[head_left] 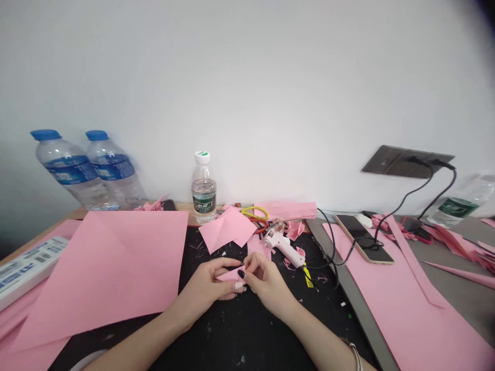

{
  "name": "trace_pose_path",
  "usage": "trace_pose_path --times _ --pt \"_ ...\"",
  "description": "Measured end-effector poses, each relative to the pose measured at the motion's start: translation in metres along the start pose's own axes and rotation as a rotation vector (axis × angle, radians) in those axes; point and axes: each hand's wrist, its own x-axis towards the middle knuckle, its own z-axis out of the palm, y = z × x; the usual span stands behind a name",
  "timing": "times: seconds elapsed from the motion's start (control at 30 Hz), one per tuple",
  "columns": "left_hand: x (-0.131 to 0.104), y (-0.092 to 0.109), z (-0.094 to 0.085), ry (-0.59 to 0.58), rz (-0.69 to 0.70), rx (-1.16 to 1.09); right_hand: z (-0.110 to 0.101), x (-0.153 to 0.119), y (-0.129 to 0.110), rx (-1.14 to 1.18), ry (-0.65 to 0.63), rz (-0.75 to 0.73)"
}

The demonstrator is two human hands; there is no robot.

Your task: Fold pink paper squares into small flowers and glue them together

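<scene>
Black-topped table (211, 337), littered with pink paper scraps (296, 230).
A large pink sheet (131, 263) is spread on the left; a glue gun (285, 249) and a clear bottle (203, 198) are set toward the back.

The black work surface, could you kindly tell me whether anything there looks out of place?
Yes: the glue gun lies among crumpled pink scraps, and tiny bits litter the black surface, which looks untidy.

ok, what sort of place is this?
Likely a paper-craft workspace by a wall: large pink sheets, a glue gun and paper scraps near it. Home or workshop, can't tell.
</scene>
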Motion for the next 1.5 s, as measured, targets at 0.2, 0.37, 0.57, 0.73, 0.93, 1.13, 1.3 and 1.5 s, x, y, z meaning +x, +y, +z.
trace_pose_path --times 0.2,0.37,0.57,0.73,0.93,1.13,1.3,1.5 --pt "0.0015 -0.0002 -0.0010 0.002 0.002 -0.007 0.0000 -0.0017 -0.0008 0.039 -0.029 0.043" --pt "0.0014 -0.0006 -0.0020 -0.002 0.009 -0.019 0.0002 -0.0009 -0.0008 0.102 -0.039 0.089" --pt "0.0019 -0.0013 -0.0024 -0.012 0.021 -0.025 0.0010 -0.0004 0.0003 0.130 -0.016 0.141" --pt "0.0029 -0.0033 -0.0021 0.000 0.021 -0.023 0.0019 -0.0014 -0.0019 0.154 -0.004 0.154" --pt "0.0039 -0.0071 -0.0034 0.021 0.025 -0.009 0.0023 -0.0019 -0.0031 0.183 -0.005 0.159" --pt "0.0003 0.0006 -0.0022 -0.001 0.009 0.009 0.0023 -0.0010 0.0008 0.146 0.009 0.195" --pt "0.0018 -0.0015 -0.0028 -0.007 0.005 0.015 0.0028 -0.0018 0.0012 0.167 0.012 0.194" --pt "0.0052 -0.0055 -0.0026 0.021 -0.015 0.008 0.0039 -0.0026 -0.0006 0.208 0.021 0.173"
